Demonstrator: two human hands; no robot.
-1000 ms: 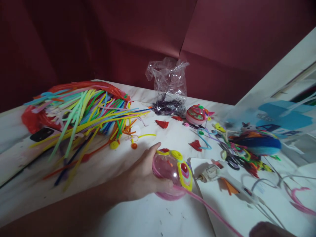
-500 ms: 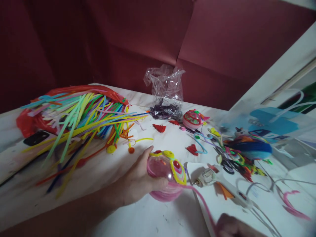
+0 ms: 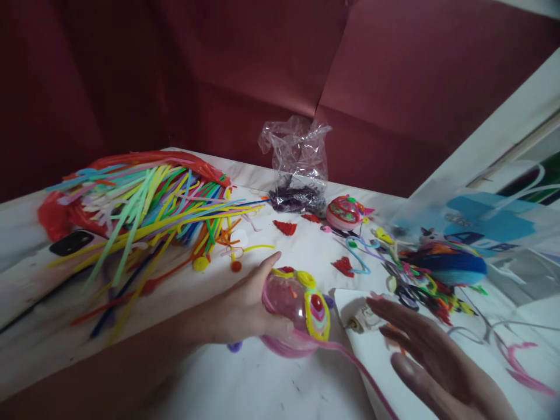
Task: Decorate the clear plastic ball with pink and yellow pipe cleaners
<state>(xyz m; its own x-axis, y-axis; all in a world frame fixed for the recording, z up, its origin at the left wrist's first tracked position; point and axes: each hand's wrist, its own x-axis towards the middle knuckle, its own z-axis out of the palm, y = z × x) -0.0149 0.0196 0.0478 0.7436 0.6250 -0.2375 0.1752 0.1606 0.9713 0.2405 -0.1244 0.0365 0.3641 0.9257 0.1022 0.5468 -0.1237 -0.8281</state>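
Observation:
My left hand point(image 3: 251, 312) is closed around a clear pink ball point(image 3: 286, 300) trimmed with coiled yellow, red and pink pipe cleaners. From the ball's lower right side a long pink pipe cleaner point(image 3: 350, 359) trails to the bottom edge of the view. Over the hot glue gun point(image 3: 365, 318) hovers my right hand point(image 3: 433, 350), fingers apart and nothing held. The gun's nozzle end shows on a white board point(image 3: 359, 350); most of its body is hidden by the hand.
A red bag point(image 3: 50, 216) spills many coloured pipe cleaners point(image 3: 144, 198) at left, beside a phone point(image 3: 72, 242). Behind stand a clear plastic bag point(image 3: 301, 157) and a second decorated ball point(image 3: 345, 211). Scissors point(image 3: 406, 294), loose scraps and a blue yarn-like bundle point(image 3: 450, 265) lie at right.
My right hand has let go of the pink pipe cleaner, risen from the bottom edge and opened over the glue gun. My left hand still holds the ball.

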